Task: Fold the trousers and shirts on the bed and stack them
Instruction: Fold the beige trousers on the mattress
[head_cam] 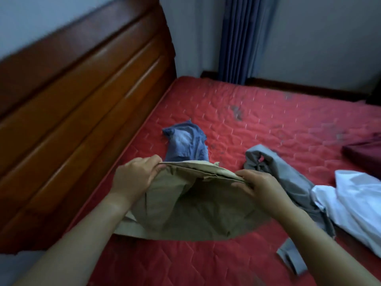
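Khaki trousers hang lifted over the red mattress, their lower part resting on it. My left hand pinches the trousers' top edge at its left end. My right hand pinches the same edge at its right end. Beyond the khaki cloth lies a crumpled blue denim garment. To the right, a grey garment lies rumpled, and a white shirt spreads beside it.
A tall brown wooden headboard runs along the left side of the bed. A dark maroon folded cloth sits at the right edge. Blue curtains hang at the far wall.
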